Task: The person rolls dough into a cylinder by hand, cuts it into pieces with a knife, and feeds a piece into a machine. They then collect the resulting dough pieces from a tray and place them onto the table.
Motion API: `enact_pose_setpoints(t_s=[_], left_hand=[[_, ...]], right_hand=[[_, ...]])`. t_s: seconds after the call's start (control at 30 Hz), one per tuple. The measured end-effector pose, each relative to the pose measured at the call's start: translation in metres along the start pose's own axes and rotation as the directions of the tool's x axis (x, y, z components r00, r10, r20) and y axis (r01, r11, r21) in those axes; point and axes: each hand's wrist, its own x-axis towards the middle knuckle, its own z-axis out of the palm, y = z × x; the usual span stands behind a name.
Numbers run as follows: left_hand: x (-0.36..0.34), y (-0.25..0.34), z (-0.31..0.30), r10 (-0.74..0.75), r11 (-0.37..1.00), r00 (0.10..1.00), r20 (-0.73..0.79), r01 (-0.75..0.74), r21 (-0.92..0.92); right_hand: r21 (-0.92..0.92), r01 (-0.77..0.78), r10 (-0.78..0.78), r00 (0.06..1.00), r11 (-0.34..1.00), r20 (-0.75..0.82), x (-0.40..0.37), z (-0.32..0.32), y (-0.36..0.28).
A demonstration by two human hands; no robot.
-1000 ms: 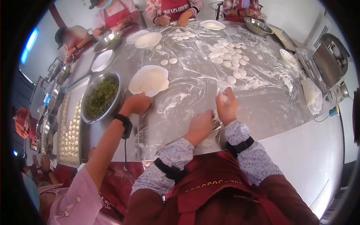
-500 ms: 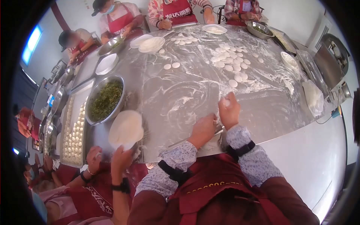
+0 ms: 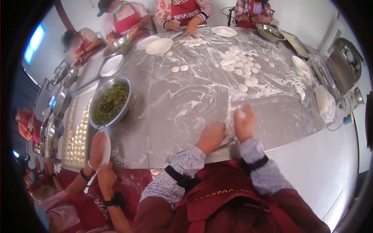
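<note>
My left hand [image 3: 212, 136] is closed in a loose fist, low over the near edge of the steel table [image 3: 182, 128]. A pale rod-like shape [image 3: 228, 142] lies just below its knuckles; what the fingers hold, if anything, is hidden. To its right, my right hand [image 3: 244, 126] is raised a little, its fingers curled around a small white dough piece [image 3: 241, 114]. Beyond it on the floured steel lie dough rounds [image 3: 243, 87], with a larger scattered group [image 3: 239, 62] of them farther back.
At my left stands a steel bowl [image 3: 128, 101] of chopped green filling, beside a tray [image 3: 82, 165] of dumplings in rows. A co-worker's hands [image 3: 101, 155] hold a white plate [image 3: 106, 149] on edge there. Other people work along the far side. A plastic bag [image 3: 325, 104] lies at right.
My hands have drawn slightly apart, the right one shifting right and toward me. The neighbour at left has pulled the plate off the table surface and tilted it. A far co-worker's hand has come down.
</note>
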Motion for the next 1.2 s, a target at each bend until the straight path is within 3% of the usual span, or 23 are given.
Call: enact_pose_setpoints(t_s=[0.03, 0.1, 0.13, 0.2, 0.27, 0.33, 0.4, 0.47, 0.57, 0.63, 0.7, 0.8, 0.87, 0.9, 0.97, 1.0, 1.07, 1.13, 1.2], left_hand=[[-0.002, -0.003, -0.001, -0.003, 1.000, 1.000, -0.008, 0.003, -0.004], [-0.010, -0.008, -0.009, -0.085, 0.996, 0.995, 0.043, 0.086, -0.024], [-0.011, -0.008, -0.013, -0.087, 0.996, 0.995, 0.055, 0.088, -0.025], [-0.018, 0.000, -0.016, -0.043, 0.992, 0.998, 0.054, 0.049, -0.114], [-0.011, 0.011, -0.011, -0.081, 0.992, 0.994, 0.068, 0.087, -0.096], [-0.004, 0.016, -0.007, -0.132, 0.980, 0.990, -0.058, 0.122, -0.155], [-0.002, 0.014, -0.008, -0.153, 0.978, 0.985, -0.074, 0.140, -0.157], [-0.005, 0.001, -0.005, -0.057, 0.998, 0.998, -0.002, 0.057, -0.023], [-0.013, -0.014, -0.008, -0.067, 0.989, 0.998, 0.001, 0.067, -0.130], [-0.017, -0.006, -0.009, -0.064, 0.985, 0.998, 0.028, 0.068, -0.158], [-0.012, 0.001, -0.009, -0.046, 0.983, 0.999, 0.029, 0.051, -0.174], [-0.002, 0.005, 0.001, -0.122, 0.982, 0.991, -0.048, 0.113, -0.149], [0.002, -0.006, 0.010, 0.039, 0.994, 0.987, -0.153, -0.055, -0.096], [0.001, -0.007, 0.006, 0.036, 0.994, 0.986, -0.163, -0.053, -0.097], [-0.006, -0.009, -0.005, -0.006, 1.000, 1.000, -0.012, 0.006, -0.023], [-0.007, -0.012, -0.010, -0.006, 1.000, 1.000, -0.008, 0.006, -0.024], [-0.013, -0.014, -0.012, -0.113, 0.970, 0.993, 0.022, 0.115, -0.213], [-0.015, -0.008, -0.010, -0.047, 0.984, 0.999, 0.000, 0.046, -0.172], [-0.010, 0.007, -0.009, -0.135, 0.987, 0.990, -0.035, 0.131, -0.096]], right_hand=[[0.000, 0.007, -0.007, 1.000, 1.000, 0.006, -0.012, -0.012, 0.003], [0.160, -0.204, 0.192, 0.977, 0.966, 0.088, -0.034, -0.035, 0.006], [0.156, -0.216, 0.204, 0.975, 0.964, 0.087, -0.032, -0.032, 0.006], [0.118, -0.047, 0.048, 0.999, 0.992, -0.004, -0.026, -0.025, 0.004], [0.073, -0.130, 0.125, 0.990, 0.989, 0.063, 0.000, -0.002, -0.005], [0.089, 0.029, -0.026, 0.999, 0.996, -0.040, 0.014, 0.022, -0.007], [0.063, 0.015, -0.013, 0.999, 0.998, -0.033, 0.009, 0.015, -0.005], [0.032, 0.003, -0.003, 1.000, 0.999, -0.022, -0.004, -0.004, -0.001], [0.089, -0.112, 0.107, 0.993, 0.990, 0.052, -0.025, -0.029, 0.001], [0.050, -0.007, 0.007, 1.000, 0.999, -0.002, -0.025, -0.029, 0.002], [0.051, -0.026, 0.027, 1.000, 0.998, -0.014, -0.005, -0.004, -0.007], [0.056, -0.011, 0.012, 1.000, 0.998, -0.019, 0.012, 0.015, -0.007], [0.054, 0.015, -0.014, 1.000, 0.998, -0.013, 0.010, 0.014, -0.005], [0.096, -0.026, 0.025, 1.000, 0.995, 0.006, -0.001, 0.001, -0.002], [0.133, -0.072, 0.068, 0.997, 0.989, 0.028, -0.023, -0.021, 0.008], [0.161, -0.150, 0.143, 0.988, 0.976, 0.050, -0.033, -0.031, 0.008], [0.180, -0.249, 0.240, 0.968, 0.952, 0.069, -0.039, -0.035, 0.011], [0.026, -0.049, 0.049, 0.999, 0.998, 0.022, -0.015, -0.020, -0.005], [0.052, -0.034, 0.034, 0.999, 0.998, 0.004, 0.006, 0.006, -0.009]])
